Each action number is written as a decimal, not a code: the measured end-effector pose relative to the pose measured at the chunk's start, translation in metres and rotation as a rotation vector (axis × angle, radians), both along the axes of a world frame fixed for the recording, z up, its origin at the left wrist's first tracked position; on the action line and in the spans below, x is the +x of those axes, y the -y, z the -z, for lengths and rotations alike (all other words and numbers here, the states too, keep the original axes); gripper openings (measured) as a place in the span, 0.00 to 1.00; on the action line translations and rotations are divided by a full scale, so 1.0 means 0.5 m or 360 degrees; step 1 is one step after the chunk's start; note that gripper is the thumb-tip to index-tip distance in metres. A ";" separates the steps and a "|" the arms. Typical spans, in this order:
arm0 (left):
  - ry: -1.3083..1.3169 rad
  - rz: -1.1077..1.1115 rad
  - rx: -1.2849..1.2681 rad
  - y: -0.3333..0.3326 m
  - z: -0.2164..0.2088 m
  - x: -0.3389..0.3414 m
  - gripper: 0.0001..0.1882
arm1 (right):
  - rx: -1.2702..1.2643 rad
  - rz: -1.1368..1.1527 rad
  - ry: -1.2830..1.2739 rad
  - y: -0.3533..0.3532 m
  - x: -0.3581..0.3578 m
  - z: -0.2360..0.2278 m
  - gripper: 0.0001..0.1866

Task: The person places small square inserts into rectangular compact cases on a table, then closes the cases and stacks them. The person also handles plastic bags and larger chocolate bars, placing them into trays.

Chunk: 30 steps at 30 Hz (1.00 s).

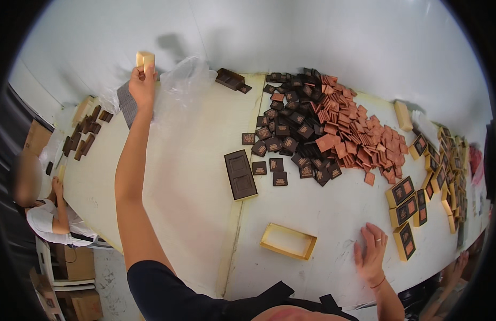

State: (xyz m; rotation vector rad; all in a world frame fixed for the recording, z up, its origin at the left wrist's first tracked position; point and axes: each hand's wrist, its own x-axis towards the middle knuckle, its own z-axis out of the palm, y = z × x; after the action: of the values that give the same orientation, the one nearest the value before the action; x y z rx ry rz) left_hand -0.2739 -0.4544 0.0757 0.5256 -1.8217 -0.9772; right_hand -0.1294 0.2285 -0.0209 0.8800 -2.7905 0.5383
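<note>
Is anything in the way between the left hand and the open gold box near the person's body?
Yes. Along the straight line from the left hand to the open gold box lie crumpled clear plastic, nearest the hand, then a dark brown two-well tray.

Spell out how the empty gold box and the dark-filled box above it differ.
The gold box shows a bare, pale inside, while the dark-filled box has a brown insert with two squarish hollows. The gold box lies mostly crosswise to the person; the dark-filled box points mostly away. The gold box is also nearer the person than the dark-filled box. Both are oblong, lie on the table and show gold edging.
</note>
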 end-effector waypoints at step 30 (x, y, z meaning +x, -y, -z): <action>0.0964 0.0187 -0.1185 -0.173 0.272 -0.324 0.11 | -0.0262 -0.0047 -0.0132 -0.048 0.001 0.012 0.21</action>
State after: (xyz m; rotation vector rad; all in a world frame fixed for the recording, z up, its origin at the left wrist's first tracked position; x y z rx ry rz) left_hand -0.4357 -0.3679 -0.0600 0.2503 -2.5903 -0.1407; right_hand -0.1287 0.2524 -0.0268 0.8879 -2.6187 0.7077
